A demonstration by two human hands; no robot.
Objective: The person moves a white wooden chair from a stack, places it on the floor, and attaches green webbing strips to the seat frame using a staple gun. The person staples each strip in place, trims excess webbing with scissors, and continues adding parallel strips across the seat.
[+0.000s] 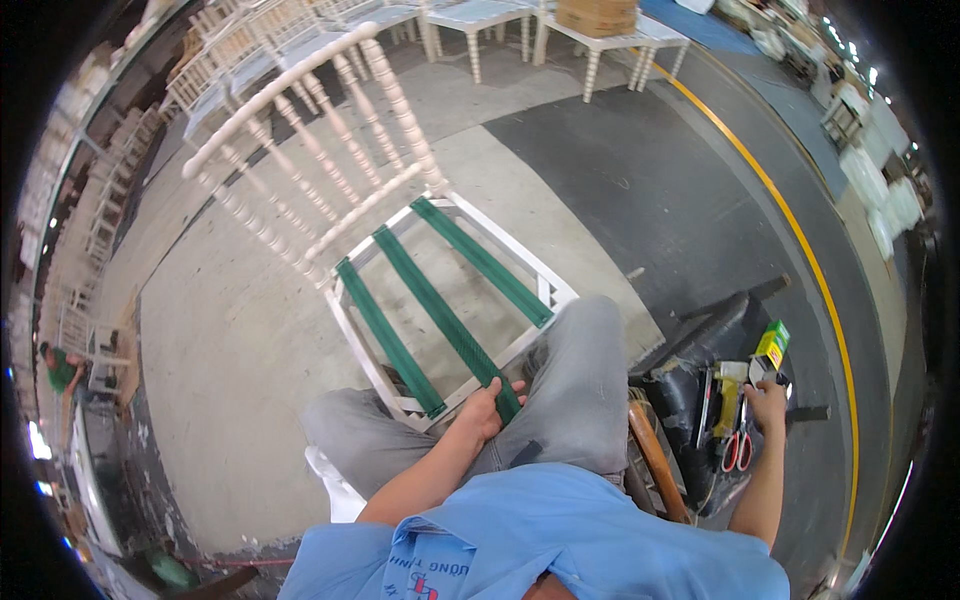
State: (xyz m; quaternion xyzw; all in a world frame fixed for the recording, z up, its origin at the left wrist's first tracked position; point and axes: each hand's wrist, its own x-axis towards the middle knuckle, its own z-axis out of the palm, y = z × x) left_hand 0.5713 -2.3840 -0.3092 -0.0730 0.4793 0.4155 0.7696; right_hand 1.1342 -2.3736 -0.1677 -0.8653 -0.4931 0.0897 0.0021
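Observation:
A white chair frame (pixel 372 345) with a turned spindle back (pixel 310 150) stands tilted against my knees. Two green webbing straps, one on the left (pixel 385 335) and one on the right (pixel 480 260), cross its seat opening. Between them runs a middle green strap (pixel 435 300); my left hand (pixel 487 410) grips its near end at the front rail. Off to the right, my right hand (pixel 767 405) is at a yellow-green box (pixel 771 347), fingers curled near its dark end; what they hold is hidden. Red-handled scissors (pixel 737 450) lie just beside that hand.
The tools rest on a black-covered stand (pixel 680 390) at my right, with a yellow object (pixel 726 405) among them. White tables (pixel 480 15) and a cardboard box (pixel 597 16) are at the back. Another person (pixel 62 370) is at far left. A yellow line (pixel 800 235) marks the floor.

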